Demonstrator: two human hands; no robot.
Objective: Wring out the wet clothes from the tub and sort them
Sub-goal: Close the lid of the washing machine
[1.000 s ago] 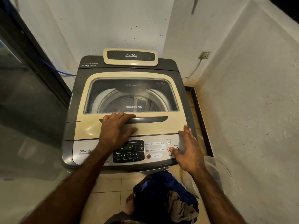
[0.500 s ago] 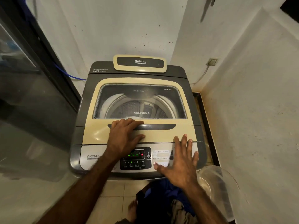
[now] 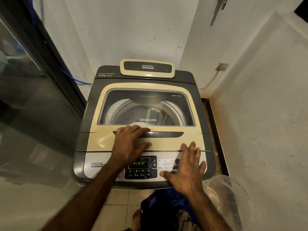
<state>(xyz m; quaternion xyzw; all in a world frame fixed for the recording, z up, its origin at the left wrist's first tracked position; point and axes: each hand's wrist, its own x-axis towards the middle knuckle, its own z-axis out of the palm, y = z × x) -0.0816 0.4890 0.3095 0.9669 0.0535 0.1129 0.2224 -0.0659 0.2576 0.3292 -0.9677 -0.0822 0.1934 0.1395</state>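
A top-loading washing machine [image 3: 93,114] stands against the back wall with its cream lid [image 3: 190,139] down. Through the lid's glass window [image 3: 146,105] I see the steel drum and a bit of white cloth [image 3: 141,124] at its near edge. My left hand [image 3: 130,144] lies flat on the lid with its fingertips curled into the dark handle recess [image 3: 166,134]. My right hand [image 3: 186,169] is spread, fingers apart, over the right side of the control panel [image 3: 141,165], holding nothing. A pile of dark blue and grey clothes [image 3: 166,209] sits below, by my foot.
A clear plastic tub [image 3: 228,195] stands on the tiled floor at the machine's right front corner. White walls close in behind and on the right. A dark glass door [image 3: 30,97] runs along the left. A blue hose [image 3: 78,80] hangs behind the machine.
My right hand slid left from the panel's right-hand buttons and spread wider over it. The view tilted down a little. My left hand stayed on the lid handle.
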